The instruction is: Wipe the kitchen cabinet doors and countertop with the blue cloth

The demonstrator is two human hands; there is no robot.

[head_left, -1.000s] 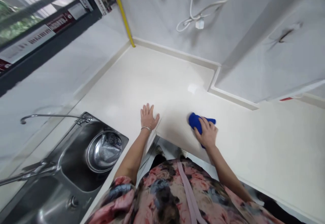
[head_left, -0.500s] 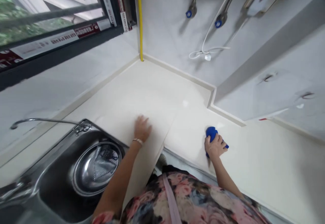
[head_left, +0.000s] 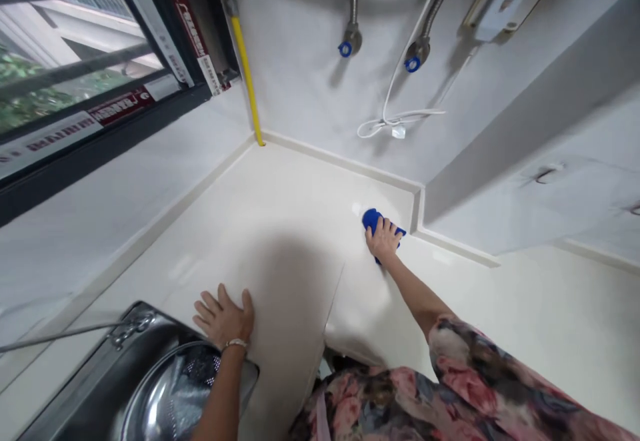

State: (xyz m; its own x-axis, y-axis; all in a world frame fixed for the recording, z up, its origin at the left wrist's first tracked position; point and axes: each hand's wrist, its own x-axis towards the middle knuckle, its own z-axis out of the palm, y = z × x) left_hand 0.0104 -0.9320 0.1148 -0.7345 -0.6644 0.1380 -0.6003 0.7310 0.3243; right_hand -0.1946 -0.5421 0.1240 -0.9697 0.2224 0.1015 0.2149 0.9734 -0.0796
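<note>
Under my right hand [head_left: 384, 239] is a blue cloth [head_left: 373, 218], pressed against the pale countertop [head_left: 280, 187] close to the inner corner of the wall. My fingers curl over the cloth, and its edges stick out on both sides. My left hand [head_left: 225, 317] rests flat on the counter with fingers spread, beside the corner of the steel sink [head_left: 150, 334]. Nothing is in that hand. A thin seam runs across the counter between my two hands.
A metal basin [head_left: 165, 394] with a perforated part sits in the sink, and a slim faucet [head_left: 133, 326] stands at its rim. A yellow pipe [head_left: 247, 81] meets the counter in the far corner. White cable [head_left: 385, 124] hangs below two blue-capped valves [head_left: 413, 64].
My right hand has pushed the blue cloth forward and left, toward the wall corner. My left hand has shifted left and nearer, spreading its fingers by the sink. My body leans farther forward.
</note>
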